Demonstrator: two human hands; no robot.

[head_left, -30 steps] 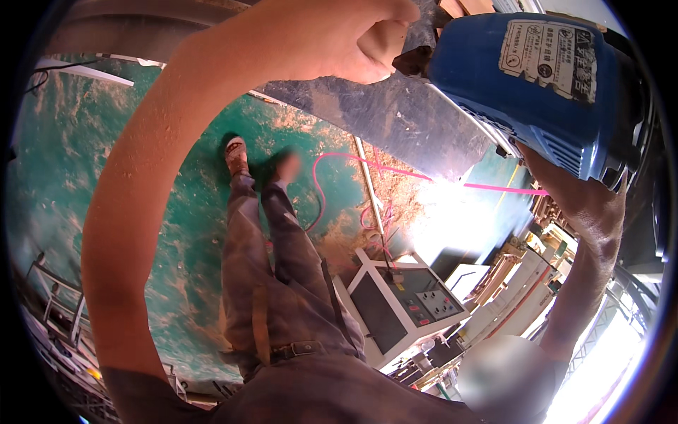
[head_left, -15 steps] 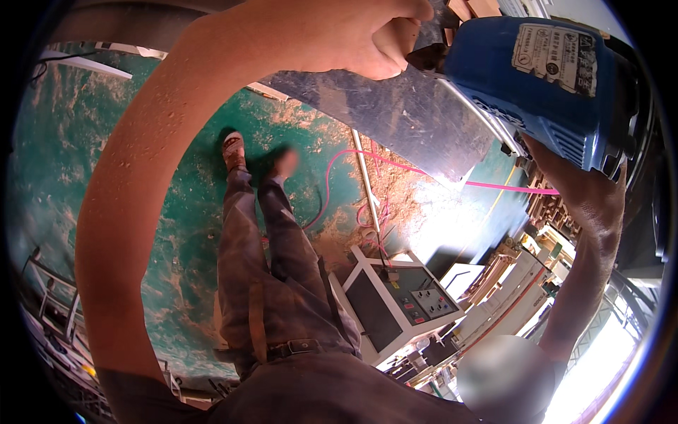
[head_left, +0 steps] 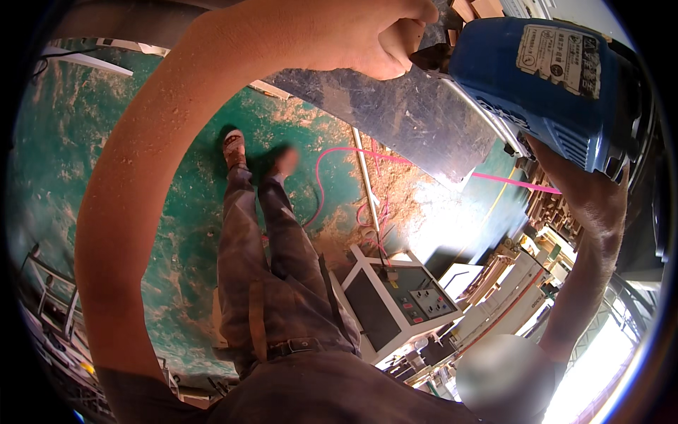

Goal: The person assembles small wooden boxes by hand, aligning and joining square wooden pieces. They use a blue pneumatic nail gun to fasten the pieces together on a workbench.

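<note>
A blue motor housing (head_left: 494,78), part of a power tool with a worn white label, fills the upper right. Just left of it, my left hand (head_left: 374,42) is closed, thumb and fingers curled together at the dark bracket (head_left: 432,59) on the housing's side. Whatever lies inside that grip is hidden. My right forearm rises along the right side, and the wrist end of my right hand (head_left: 597,201) shows below the housing. Its fingers are out of sight behind the tool. Beneath both hands stretches a dark, shiny metal table (head_left: 395,106).
Sawdust (head_left: 399,191) is heaped on the green floor (head_left: 191,268) beside a pale pole (head_left: 364,169). A pink hose (head_left: 321,177) loops across it near my feet. Close to my right hip stands a white-framed machine cabinet (head_left: 406,304) with knobs; stacked wood (head_left: 494,272) lies beyond.
The blue housing sits slightly further right and lower in view. My left hand keeps its closed grip, and my right arm has shifted slightly right.
</note>
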